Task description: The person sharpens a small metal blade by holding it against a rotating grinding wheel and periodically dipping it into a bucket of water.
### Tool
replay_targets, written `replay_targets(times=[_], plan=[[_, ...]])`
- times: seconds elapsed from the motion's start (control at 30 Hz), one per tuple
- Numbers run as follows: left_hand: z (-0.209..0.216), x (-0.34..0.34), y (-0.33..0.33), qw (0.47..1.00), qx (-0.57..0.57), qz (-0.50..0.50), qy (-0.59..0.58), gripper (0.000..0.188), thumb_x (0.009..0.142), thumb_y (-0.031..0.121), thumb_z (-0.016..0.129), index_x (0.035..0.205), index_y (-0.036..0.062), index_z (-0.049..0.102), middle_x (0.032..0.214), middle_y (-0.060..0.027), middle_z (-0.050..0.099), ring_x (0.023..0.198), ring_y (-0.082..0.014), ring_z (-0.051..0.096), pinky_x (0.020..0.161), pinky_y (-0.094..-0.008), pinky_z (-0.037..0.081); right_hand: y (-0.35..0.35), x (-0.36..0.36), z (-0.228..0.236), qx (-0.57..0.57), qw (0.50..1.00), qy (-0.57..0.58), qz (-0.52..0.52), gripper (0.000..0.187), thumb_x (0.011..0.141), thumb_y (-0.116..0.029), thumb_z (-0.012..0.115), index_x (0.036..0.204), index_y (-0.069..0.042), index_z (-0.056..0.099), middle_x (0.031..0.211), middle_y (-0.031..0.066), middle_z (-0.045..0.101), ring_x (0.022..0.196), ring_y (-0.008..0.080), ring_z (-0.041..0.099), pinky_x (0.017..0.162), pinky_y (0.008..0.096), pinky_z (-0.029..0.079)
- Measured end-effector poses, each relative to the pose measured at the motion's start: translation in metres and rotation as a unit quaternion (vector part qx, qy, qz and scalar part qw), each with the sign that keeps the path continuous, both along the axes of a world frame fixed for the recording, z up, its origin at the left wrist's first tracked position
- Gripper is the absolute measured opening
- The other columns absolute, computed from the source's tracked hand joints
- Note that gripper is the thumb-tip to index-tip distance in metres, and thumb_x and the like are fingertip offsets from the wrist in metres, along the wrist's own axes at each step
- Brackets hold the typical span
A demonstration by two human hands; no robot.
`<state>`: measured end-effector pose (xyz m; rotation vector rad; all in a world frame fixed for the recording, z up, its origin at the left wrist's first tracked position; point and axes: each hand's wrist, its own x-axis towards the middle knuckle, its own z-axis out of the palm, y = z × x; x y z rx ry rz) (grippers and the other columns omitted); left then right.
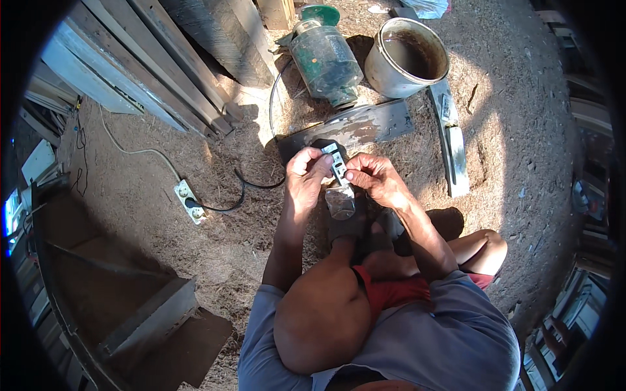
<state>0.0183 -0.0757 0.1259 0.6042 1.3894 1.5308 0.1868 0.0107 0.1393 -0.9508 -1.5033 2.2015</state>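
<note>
Between my two hands is a small pale strip with dark slots or holes point(337, 164); its exact kind I cannot make out. My left hand point(306, 179) pinches its upper left edge between thumb and fingers. From the other side, the thumb and fingertips of my right hand point(378, 181) close on its right edge. Just below the strip shows a see-through, shiny plastic piece point(341, 203), like a packet or cup; whether it is joined to the strip is unclear. Ahead of my hands lies a worn, dark flat board point(365, 130) with peeling patches.
Beyond the board lies a dirty green motor-like machine point(324, 60), beside a pale bucket point(391, 73) with murky contents. A metal-edged bar point(456, 159) lies to the right. At left are a white power strip point(189, 201) with a black cord, leaning planks point(140, 62) and a rusty metal trough point(85, 274).
</note>
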Motion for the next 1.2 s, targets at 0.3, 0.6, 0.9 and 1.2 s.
replay_targets(times=[0.3,0.6,0.9,1.2], plan=[[-0.002,0.006,-0.024,0.992,0.063,-0.084,-0.070,0.035,0.086,-0.002,0.070,0.118,-0.0007,0.055,0.108,-0.0050,0.062,0.095,-0.0108,0.060,0.087,-0.0275,0.051,-0.011,-0.017,-0.002,-0.063,0.990,0.082,-0.098,0.007,0.092,-0.010,0.067,0.091,-0.003,0.065,0.075,-0.0025,0.062,0.065,0.0054,0.051,0.061,0.0212,0.042],[0.002,0.005,-0.025,0.983,0.108,-0.091,-0.120,0.093,0.078,0.006,0.080,0.151,-0.0008,0.021,0.135,-0.0096,0.049,0.123,-0.0198,0.049,0.104,-0.0344,0.042,-0.027,-0.026,-0.005,-0.348,0.920,0.129,-0.124,0.007,0.093,-0.009,0.065,0.098,-0.005,0.067,0.078,0.0004,0.066,0.055,0.0069,0.057,0.052,0.0214,0.050],[-0.018,0.002,-0.038,0.986,0.127,-0.018,-0.111,0.081,0.085,0.015,0.075,0.148,-0.0029,0.027,0.130,-0.0116,0.052,0.113,-0.0165,0.053,0.100,-0.0321,0.043,-0.049,-0.046,-0.011,-0.510,0.835,0.161,-0.125,0.009,0.097,-0.013,0.055,0.101,-0.008,0.061,0.073,-0.0019,0.056,0.057,0.0092,0.053,0.053,0.0248,0.049],[-0.015,0.001,-0.040,0.987,0.042,0.092,-0.127,0.054,0.092,0.016,0.069,0.136,0.0000,0.042,0.098,-0.0014,0.060,0.072,-0.0036,0.055,0.065,-0.0180,0.049,-0.050,-0.070,-0.016,-0.503,0.847,0.140,-0.100,0.019,0.100,-0.028,0.055,0.091,-0.012,0.060,0.070,-0.0055,0.051,0.063,0.0086,0.050,0.060,0.0258,0.045]])
